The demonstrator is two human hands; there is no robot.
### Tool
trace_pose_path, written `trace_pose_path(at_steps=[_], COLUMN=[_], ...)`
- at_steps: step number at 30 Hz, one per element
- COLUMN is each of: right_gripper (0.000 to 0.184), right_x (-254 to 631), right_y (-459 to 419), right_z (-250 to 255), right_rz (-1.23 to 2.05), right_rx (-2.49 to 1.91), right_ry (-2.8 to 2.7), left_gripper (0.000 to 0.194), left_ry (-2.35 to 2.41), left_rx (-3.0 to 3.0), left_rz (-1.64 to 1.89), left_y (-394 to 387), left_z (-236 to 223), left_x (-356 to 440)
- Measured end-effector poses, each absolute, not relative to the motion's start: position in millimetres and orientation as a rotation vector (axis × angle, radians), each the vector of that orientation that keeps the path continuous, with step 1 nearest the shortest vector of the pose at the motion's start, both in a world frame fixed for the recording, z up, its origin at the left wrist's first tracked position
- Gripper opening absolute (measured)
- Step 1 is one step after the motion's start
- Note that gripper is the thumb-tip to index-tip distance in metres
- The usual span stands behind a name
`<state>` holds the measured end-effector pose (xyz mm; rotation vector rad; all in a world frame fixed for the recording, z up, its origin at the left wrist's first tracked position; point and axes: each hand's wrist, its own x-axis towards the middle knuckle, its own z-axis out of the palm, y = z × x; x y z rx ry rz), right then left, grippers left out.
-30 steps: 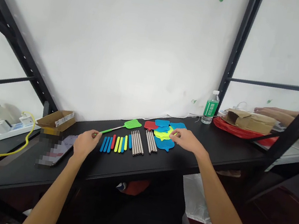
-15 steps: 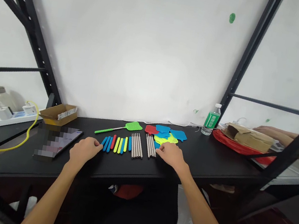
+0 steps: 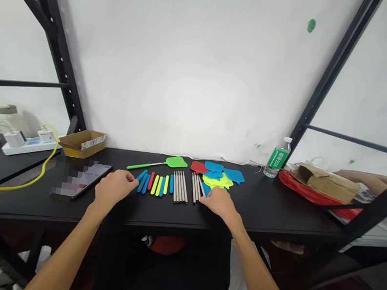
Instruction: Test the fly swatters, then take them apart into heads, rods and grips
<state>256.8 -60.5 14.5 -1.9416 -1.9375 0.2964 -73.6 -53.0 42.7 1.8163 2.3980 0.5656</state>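
My left hand pinches the leftmost blue handle, which slants away from the row. Beside it lie more handles: blue, a red handle and several yellow handles. My right hand has its fingertips closed on the lower end of a grey metal rod, tilted at the right side of the smaller rod group. The larger group of metal rods lies between the hands. Behind my right hand are overlapping blue, red and yellow fly swatter heads. A whole green fly swatter lies behind the handles.
A phone and an open cardboard box are at the left, near a power strip and yellow cable. A water bottle stands at back right. Another person's arm shows beyond the rack, near brown packaging.
The leftmost blue handle has shifted and tilts more in my left fingers. A rod at my right fingertips now leans apart from its group. The view has shifted slightly.
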Motion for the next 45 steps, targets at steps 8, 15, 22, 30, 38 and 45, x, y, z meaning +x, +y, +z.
trace_pose_path(at_steps=[8, 15, 22, 30, 38, 45], right_gripper=[0.02, 0.012, 0.028, 0.041, 0.041, 0.041], right_x=[290, 271, 258, 262, 256, 257], right_y=[-58, -71, -68, -59, -61, -62], right_z=[34, 46, 42, 31, 31, 30], right_rz=[1.189, 1.26, 1.169, 1.052, 1.021, 0.91], right_rx=[-1.371, -1.053, -0.997, -0.989, -0.955, -0.982], right_ry=[-1.565, -1.552, -1.461, -1.438, -1.511, -1.607], left_gripper=[0.025, 0.024, 0.037, 0.027, 0.022, 0.023], left_ry=[1.926, 1.261, 1.028, 0.991, 0.993, 0.996], left_rx=[2.016, 2.109, 2.206, 2.273, 2.251, 2.25], left_rz=[0.931, 1.127, 1.054, 1.067, 1.056, 1.031], left_y=[-61, -73, -69, -70, -71, -72], left_z=[49, 21, -5, -7, -9, -9], left_x=[-53, 6, 20, 21, 21, 21])
